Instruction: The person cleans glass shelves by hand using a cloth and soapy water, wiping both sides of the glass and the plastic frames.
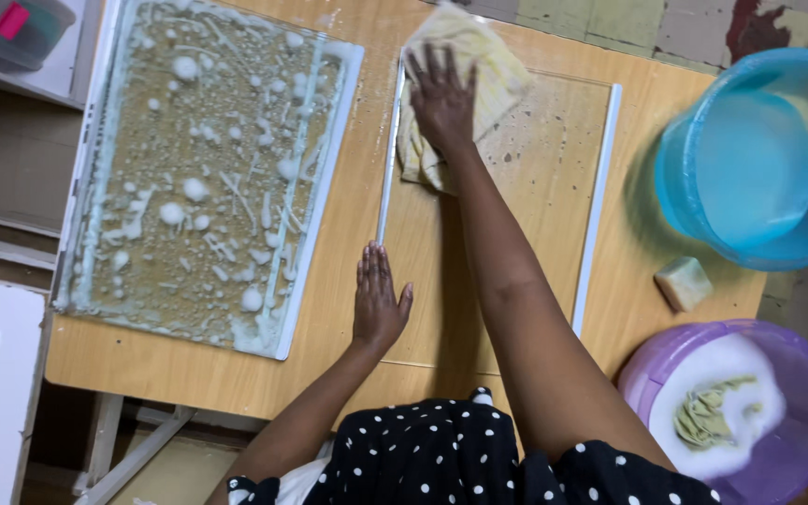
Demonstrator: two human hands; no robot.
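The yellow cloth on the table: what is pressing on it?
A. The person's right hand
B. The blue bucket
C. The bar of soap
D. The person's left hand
A. The right hand lies flat on the yellow cloth at the far end of the clear glass panel, while the left hand rests flat on the panel's near part, away from the cloth.
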